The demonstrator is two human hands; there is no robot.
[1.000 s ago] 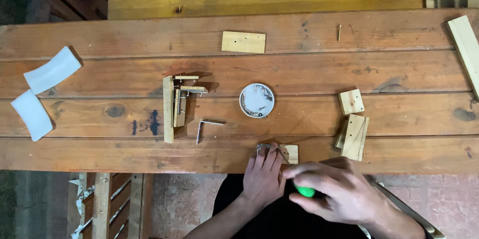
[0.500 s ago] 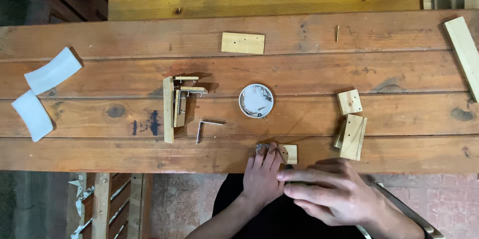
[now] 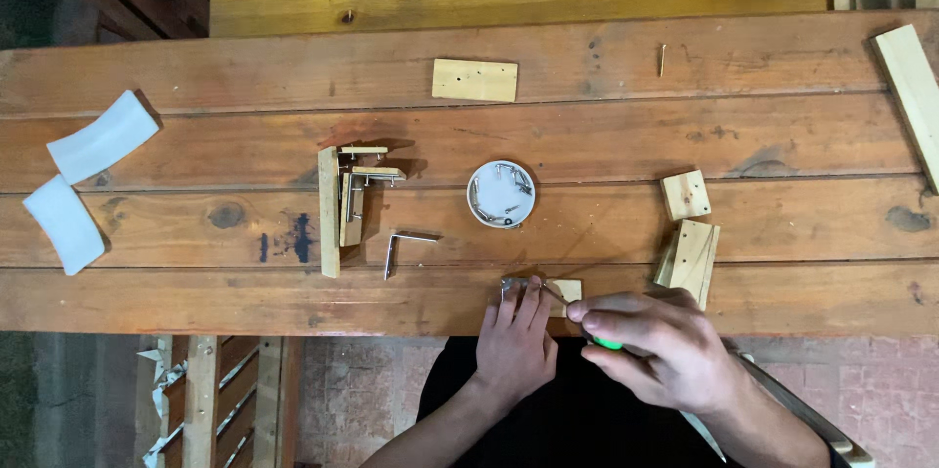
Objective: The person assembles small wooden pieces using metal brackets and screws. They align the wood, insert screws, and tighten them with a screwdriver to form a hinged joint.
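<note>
Gripping a screwdriver (image 3: 593, 328), right hand (image 3: 657, 355); left hand (image 3: 516, 339) pinning small wood block (image 3: 565, 290).

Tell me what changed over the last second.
The right hand shifted slightly on the green-handled screwdriver, its thin tip still angled toward the small wood block. The left hand stayed pressing there. The white dish and the other pieces did not move.

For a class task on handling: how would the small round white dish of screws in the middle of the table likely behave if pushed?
The round white dish looks shallow and flat-based, so it would probably slide rather than tip. It seems light, and the loose screws inside would likely shift and rattle.
</note>
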